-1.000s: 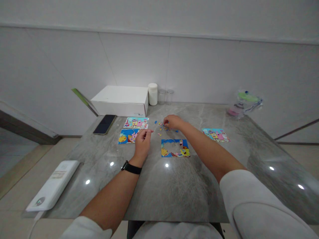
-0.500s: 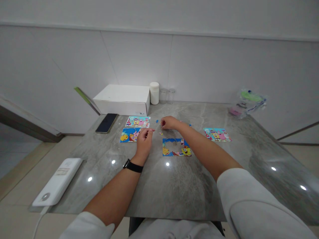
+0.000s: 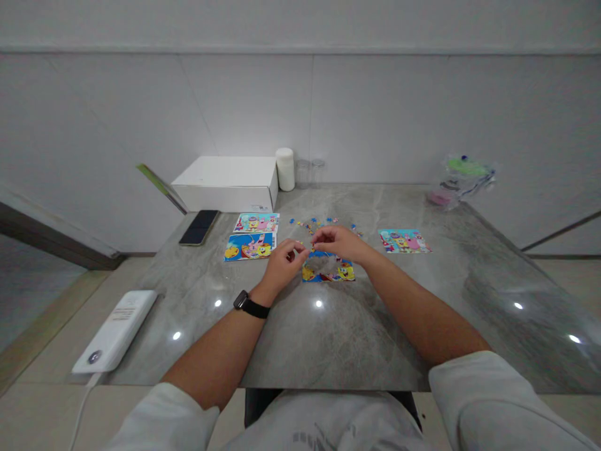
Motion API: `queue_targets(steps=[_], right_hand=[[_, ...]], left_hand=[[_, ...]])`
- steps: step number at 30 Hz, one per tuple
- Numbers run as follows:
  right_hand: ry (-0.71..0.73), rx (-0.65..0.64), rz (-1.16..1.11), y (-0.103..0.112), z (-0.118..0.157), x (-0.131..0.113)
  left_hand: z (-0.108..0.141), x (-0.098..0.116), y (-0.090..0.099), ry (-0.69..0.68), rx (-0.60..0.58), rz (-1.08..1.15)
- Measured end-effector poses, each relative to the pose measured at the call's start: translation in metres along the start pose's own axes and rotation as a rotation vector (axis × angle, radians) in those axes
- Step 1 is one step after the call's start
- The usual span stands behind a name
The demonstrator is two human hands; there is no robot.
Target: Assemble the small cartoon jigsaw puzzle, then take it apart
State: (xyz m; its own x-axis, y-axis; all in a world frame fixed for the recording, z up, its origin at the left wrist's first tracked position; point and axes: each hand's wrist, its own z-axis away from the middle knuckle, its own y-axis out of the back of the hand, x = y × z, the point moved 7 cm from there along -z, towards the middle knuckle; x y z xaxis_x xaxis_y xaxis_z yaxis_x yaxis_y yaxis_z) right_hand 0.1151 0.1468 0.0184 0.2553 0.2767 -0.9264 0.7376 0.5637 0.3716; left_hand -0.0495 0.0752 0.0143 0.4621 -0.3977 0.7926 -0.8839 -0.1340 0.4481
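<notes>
Blue and yellow cover the puzzle frame (image 3: 346, 273), which lies flat on the grey desk (image 3: 319, 344), its top edge partly hidden by the right hand (image 3: 341, 243). That hand's thumb and fingertips come together, apparently pinching a small yellow piece (image 3: 313, 248) above the frame's upper left part. The left hand (image 3: 283, 260) is half curled just beside it, thumb and forefinger close to the same spot; whether it grips anything, I cannot tell. Loose pieces (image 3: 329, 220) lie scattered just beyond the hands.

The pieces look like thin card: probably almost weightless, fairly stiff, but easily bent or frayed at the tabs. They are best taken by opposite edges of the body, between thumb and one fingertip. The frame, likely light too, could slide on the smooth desk, so it would be steadied best by pressing on its printed border.
</notes>
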Motion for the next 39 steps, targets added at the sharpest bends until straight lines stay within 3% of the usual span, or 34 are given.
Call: queue_targets(steps=[6, 11, 17, 23, 31, 39], right_hand=[[-0.003, 0.026, -0.096, -0.012, 0.013, 0.002], [-0.038, 0.019, -0.105, -0.014, 0.015, 0.004], [-0.064, 0.011, 0.151, -0.006, 0.018, 0.009], [-0.136, -0.043, 0.398, -0.019, 0.023, 0.010], [-0.224, -0.113, 0.464, -0.036, 0.027, 0.016], [-0.223, -0.084, 0.534, -0.036, 0.025, 0.022]], left_hand=[[0.005, 0.009, -0.014, -0.049, -0.097, -0.036], [0.008, 0.009, -0.015, -0.047, -0.136, -0.067], [0.008, 0.014, -0.005, -0.123, -0.199, -0.264], [0.015, 0.015, -0.011, -0.110, -0.357, -0.407], [0.018, 0.013, -0.018, -0.091, -0.456, -0.469], [0.019, 0.009, -0.023, -0.088, -0.482, -0.482]])
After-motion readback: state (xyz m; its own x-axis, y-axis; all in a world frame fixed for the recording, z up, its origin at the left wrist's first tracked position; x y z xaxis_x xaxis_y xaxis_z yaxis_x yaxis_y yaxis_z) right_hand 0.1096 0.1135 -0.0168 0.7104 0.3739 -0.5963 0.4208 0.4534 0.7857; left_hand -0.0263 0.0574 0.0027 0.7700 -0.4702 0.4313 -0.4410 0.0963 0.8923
